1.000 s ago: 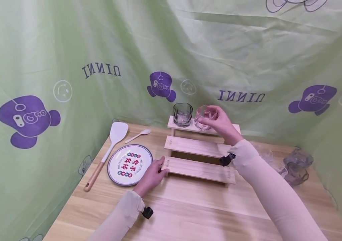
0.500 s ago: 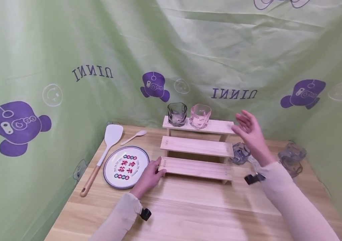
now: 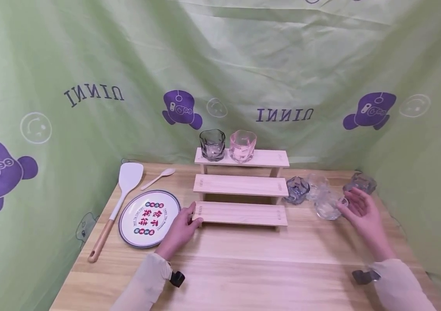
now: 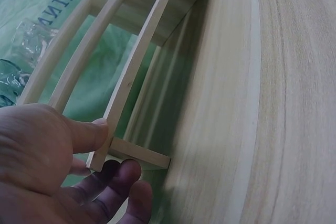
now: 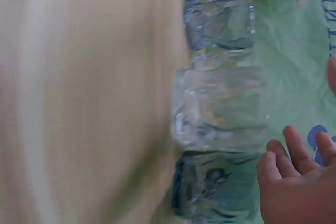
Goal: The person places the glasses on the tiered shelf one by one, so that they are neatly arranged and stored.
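My left hand (image 3: 179, 231) pinches the left end of the lowest board of a three-step wooden stand (image 3: 239, 185), thumb on top and fingers curled below it in the left wrist view. On the top step a smoky grey glass (image 3: 212, 144) and a pink glass (image 3: 242, 149) stand side by side. Beyond the stand's right end is a group of glasses: a blue-grey glass (image 3: 297, 191), clear glasses (image 3: 327, 207) and a dark grey glass (image 3: 360, 182). My right hand (image 3: 366, 220) hovers at the group's right side, fingers spread and holding nothing; it partly covers the dark glass.
Left of the stand lies a white plate (image 3: 150, 220) with red characters. A white spatula (image 3: 121, 203) with a wooden handle and a small spoon (image 3: 158, 178) lie by it. A green printed curtain (image 3: 282, 77) hangs close behind the table (image 3: 243, 268).
My right hand has let go of the pink glass on the top step and moved right and down to the other glasses. The left hand keeps its grip; the head view has turned right.
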The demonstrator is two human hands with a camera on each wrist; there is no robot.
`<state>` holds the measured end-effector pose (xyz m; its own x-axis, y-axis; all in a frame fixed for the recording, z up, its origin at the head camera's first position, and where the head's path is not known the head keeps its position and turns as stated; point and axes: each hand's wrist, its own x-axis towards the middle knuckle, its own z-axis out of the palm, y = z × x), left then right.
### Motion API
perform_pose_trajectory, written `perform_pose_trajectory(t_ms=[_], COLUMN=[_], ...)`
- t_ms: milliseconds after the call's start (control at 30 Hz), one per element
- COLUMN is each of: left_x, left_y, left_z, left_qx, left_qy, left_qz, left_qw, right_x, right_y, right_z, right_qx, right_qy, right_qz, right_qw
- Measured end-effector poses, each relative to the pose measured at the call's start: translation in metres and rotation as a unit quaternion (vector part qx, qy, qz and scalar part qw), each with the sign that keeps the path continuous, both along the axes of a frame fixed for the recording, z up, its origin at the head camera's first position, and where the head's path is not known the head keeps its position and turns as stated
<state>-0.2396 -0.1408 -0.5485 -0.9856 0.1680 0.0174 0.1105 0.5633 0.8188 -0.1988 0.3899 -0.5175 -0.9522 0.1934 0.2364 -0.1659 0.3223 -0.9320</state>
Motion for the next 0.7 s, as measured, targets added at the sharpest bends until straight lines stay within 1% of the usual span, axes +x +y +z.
perform_pose_trajectory(t_ms=[100, 167, 333, 433, 533, 700], left_x=[0.000, 0.000, 0.000, 0.000, 0.000, 0.001], left_y=[0.001, 0.002, 0.003, 0.002, 0.002, 0.003], left_z=[0.001, 0.001, 0.000, 0.000, 0.001, 0.002], left_qx=[0.007, 0.008, 0.007, 0.006, 0.006, 0.005], left_qy=[-0.008, -0.012, -0.012, -0.015, -0.021, -0.031], left_qz=[0.006, 0.009, 0.006, 0.011, 0.010, 0.010], left_qw=[0.9999, 0.9999, 0.9999, 0.9998, 0.9997, 0.9995], right_x=[0.001, 0.000, -0.001, 0.001, 0.002, 0.002], right_y=[0.000, -0.001, -0.004, -0.004, -0.002, 0.005], right_z=[-0.005, -0.007, -0.007, -0.008, -0.011, -0.018], right_qx=[0.081, 0.100, 0.113, 0.128, 0.129, 0.090], right_qy=[-0.025, -0.026, -0.020, -0.032, -0.049, -0.093], right_qz=[0.003, 0.002, -0.027, -0.029, -0.017, 0.033], right_qw=[0.9964, 0.9946, 0.9930, 0.9909, 0.9903, 0.9910])
